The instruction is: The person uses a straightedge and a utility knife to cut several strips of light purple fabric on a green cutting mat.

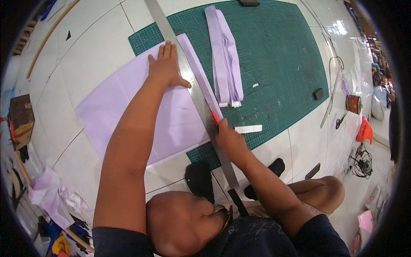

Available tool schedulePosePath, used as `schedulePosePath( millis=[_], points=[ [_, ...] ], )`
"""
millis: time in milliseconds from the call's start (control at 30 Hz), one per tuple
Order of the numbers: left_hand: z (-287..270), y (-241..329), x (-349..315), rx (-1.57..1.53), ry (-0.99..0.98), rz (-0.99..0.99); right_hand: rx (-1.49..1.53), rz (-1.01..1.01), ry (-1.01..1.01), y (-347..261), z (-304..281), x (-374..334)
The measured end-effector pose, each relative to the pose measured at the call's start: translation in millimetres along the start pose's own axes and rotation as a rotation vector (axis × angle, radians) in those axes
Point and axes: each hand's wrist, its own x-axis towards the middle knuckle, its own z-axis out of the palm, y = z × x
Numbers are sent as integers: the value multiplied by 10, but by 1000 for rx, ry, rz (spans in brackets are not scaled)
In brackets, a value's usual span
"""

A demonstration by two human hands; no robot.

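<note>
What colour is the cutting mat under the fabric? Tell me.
Dark green with a pale grid, the cutting mat; head view.

head-worn fisheye, looking down, close overhead

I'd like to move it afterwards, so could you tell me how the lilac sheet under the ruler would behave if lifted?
The lilac sheet looks thin and flat, so probably floppy and light. The left hand and ruler press it down, suggesting it slides easily on the mat.

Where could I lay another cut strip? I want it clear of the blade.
Free: green cutting mat right of the folded lilac strips. Crowded: along the long steel ruler, where the right hand cuts and the left hand presses the lilac sheet.
</note>
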Motion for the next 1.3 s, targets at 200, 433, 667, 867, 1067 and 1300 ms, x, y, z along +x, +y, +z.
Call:
schedulePosePath(
  millis=[200,433,667,867,1067,1300],
  points=[
    [7,-27,-23,15,-12,-11,-55,106,-108,393,217,-785],
    [20,-66,34,8,-32,12,-136,24,-19,811,400,-1112],
    [-335,-93,254,-172,62,-42,42,54,122,793,126,-1117],
    [-258,-121,648,-57,335,-42,160,6,134,799,194,-1052],
    [-230,-137,706,-284,298,-42,234,-14,132,709,101,-859],
    [169,-370,246,-345,333,64,134,-268,324,-56,-367,246]
  ],
)
